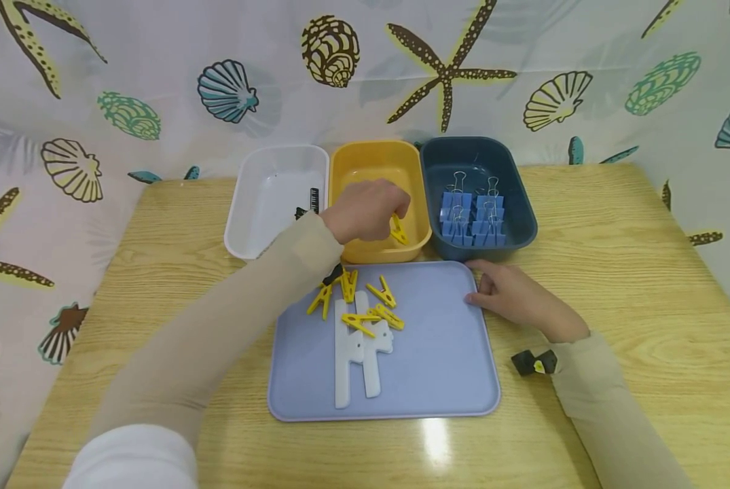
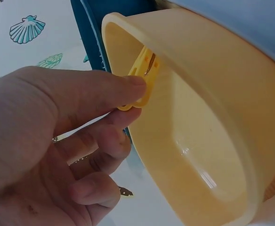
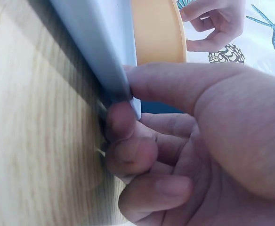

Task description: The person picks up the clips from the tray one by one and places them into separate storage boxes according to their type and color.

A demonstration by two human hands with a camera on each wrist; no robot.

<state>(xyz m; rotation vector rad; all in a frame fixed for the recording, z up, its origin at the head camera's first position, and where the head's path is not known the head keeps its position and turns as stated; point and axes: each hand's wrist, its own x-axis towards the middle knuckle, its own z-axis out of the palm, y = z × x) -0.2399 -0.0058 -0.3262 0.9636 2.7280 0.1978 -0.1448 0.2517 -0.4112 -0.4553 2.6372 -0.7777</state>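
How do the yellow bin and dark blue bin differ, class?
The yellow bin is light, the dark blue bin dark. The dark blue bin holds blue binder clips; none show in the yellow bin. The left hand pinches a clothespin at the yellow bin, not the dark blue bin. Both are rounded and open-topped.

The right hand [image 3: 208, 150] pinches a pale tray's [image 3: 93, 42] edge above the table [image 3: 38, 127]; the left hand [image 3: 222, 23] shows beside a yellow bin [image 3: 158, 33].

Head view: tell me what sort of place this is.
Probably an indoor tabletop workspace, though the wider room isn't visible: a wood-grain table bears a row of three bins and a tray with yellow clothespins.
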